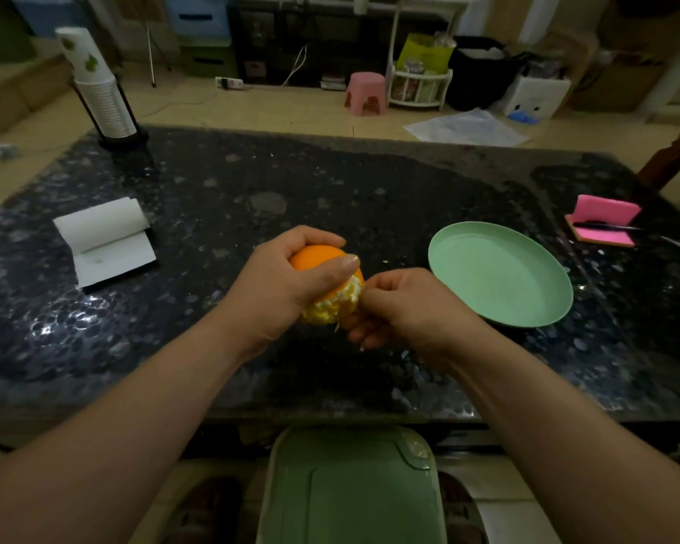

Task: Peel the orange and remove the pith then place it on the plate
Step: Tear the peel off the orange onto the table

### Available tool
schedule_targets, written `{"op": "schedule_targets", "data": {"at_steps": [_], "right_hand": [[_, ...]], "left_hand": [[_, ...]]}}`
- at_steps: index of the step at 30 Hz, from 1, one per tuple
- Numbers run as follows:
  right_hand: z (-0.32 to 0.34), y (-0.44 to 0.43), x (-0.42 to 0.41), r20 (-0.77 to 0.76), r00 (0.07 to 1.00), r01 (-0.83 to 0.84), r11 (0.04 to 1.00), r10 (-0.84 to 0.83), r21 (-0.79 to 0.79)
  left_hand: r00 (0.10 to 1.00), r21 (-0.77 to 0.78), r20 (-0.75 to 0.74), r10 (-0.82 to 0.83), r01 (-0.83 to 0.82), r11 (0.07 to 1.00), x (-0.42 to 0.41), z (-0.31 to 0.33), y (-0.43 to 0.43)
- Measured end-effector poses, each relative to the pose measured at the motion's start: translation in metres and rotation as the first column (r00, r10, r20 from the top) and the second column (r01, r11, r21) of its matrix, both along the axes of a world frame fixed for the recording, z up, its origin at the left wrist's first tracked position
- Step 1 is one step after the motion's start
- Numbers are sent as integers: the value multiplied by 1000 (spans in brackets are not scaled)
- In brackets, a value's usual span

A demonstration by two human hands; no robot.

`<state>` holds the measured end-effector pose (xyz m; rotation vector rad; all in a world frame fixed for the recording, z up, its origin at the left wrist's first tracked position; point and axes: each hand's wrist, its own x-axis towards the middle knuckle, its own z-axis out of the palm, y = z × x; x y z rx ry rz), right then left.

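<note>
- Nearest: green bin lid (350,488) on the floor, under the bench's near edge, directly below the hands.
- Both forearms reach fwd over the bench (370,190); hands meet mid-bench, held above the dark stone top.
- L hand (279,280): grip wrapped round the orange (342,298), fingers over the far side, thumb laid across the near top. Firm hold.
- Orange: partly peeled. Skin still on the upper/far part; the lower right shows pale pith and flesh. That bare patch faces the R hand.
- R hand (409,304): grip narrow, fingers curled tight and touching the peeled side at the skin's edge. Looks like a pinch on peel or pith; fingertips are hidden behind the hand, so can't tell exactly what's in it.
- Key relation: work area lies to the orange's right, straight at the R grip. Next pull prob. runs right and down, away from the L thumb, while the L hand turns fresh skin toward it.
- Step: mid-peel, roughly half the skin left, pith not yet cleaned.
- Green plate (499,274): just right of the R hand, nothing on it. R hand is nearer.
- Farther: white notepad (107,241) left, pink sponge (605,221) far right, paper-cup stack (99,84) at the back-left corner.
</note>
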<state>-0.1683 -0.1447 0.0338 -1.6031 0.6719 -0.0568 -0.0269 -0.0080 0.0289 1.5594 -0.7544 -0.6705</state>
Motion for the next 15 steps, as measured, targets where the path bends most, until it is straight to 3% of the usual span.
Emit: {"op": "schedule_targets", "data": {"at_steps": [6, 11, 13, 15], "right_hand": [[-3, -1, 3, 54, 997, 57, 998, -56, -7], [-14, -14, 3, 58, 988, 141, 987, -146, 70], [-21, -18, 7, -2, 991, 132, 990, -132, -55], [-32, -21, 16, -38, 991, 107, 940, -126, -324]], "left_hand": [[942, -101, -335, 25, -62, 993, 0, -3, -5], [715, -152, -699, -4, -142, 978, 13, 5, -3], [683, -133, -731, 13, -161, 978, 17, 2, -2], [659, -93, -751, 46, -174, 980, 18, -3, -2]]}}
